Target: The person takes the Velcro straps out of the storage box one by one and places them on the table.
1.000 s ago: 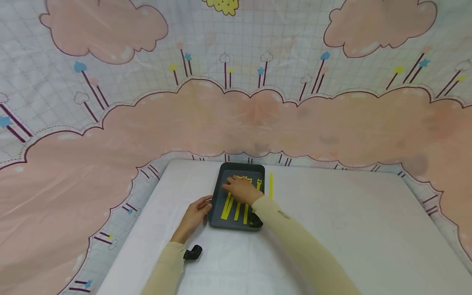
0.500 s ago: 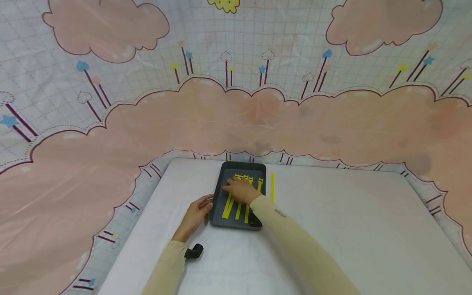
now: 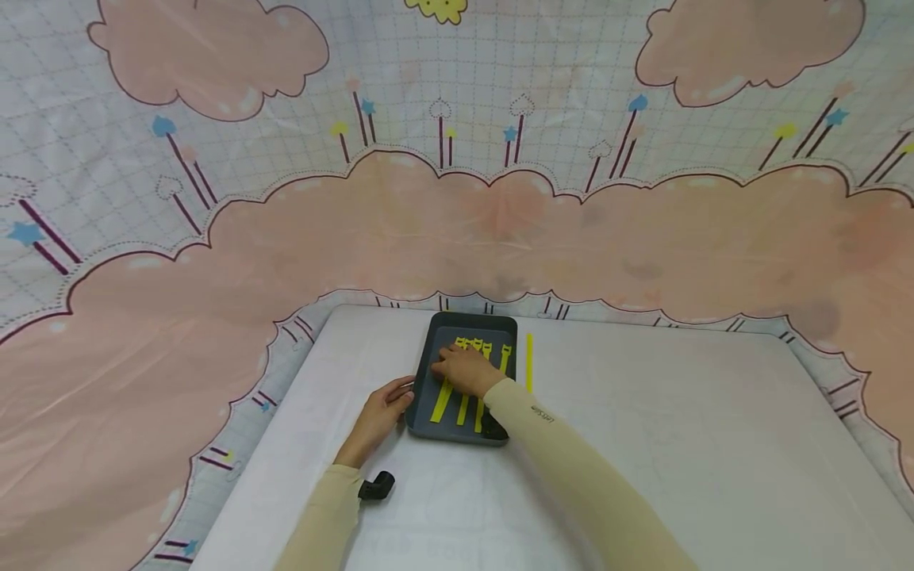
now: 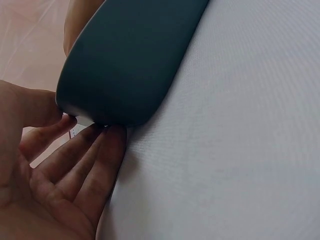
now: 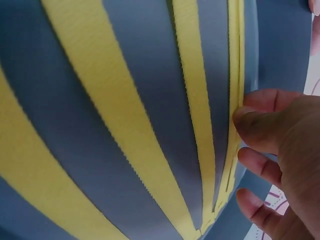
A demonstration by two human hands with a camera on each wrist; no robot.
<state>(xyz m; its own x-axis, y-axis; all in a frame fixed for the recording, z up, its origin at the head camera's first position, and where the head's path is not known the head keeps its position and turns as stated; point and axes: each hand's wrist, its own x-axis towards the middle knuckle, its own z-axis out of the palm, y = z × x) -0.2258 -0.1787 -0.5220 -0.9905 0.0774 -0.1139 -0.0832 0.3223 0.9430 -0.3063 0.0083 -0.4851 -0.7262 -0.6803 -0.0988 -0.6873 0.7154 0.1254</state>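
Several yellow straps (image 5: 115, 75), fuzzy and with notched heads like hook-and-loop cable ties, lie lengthwise in a dark grey tray (image 3: 474, 321). My right hand (image 3: 467, 371) is over the tray's left half, covering parts of them. In the right wrist view, its thumb and index finger pinch the edge of a yellow strap (image 5: 235, 60), which lies close alongside another by the tray's wall. My left hand (image 3: 378, 416) rests at the tray's left side. Its extended fingers (image 4: 102, 160) touch the outer wall, and the thumb lies near the rim in the left wrist view.
Right of the tray, a single yellow strip (image 3: 530, 361) lies on the white table (image 3: 678, 428). A black device (image 3: 376, 485) is attached at my left wrist. Behind the table hangs a patterned cloth (image 3: 500, 230) with clouds.
The two leftmost straps, seen apart a second ago, now appear together as one band beneath my right hand. Both hands keep nearly the same place; the head view has shifted slightly.
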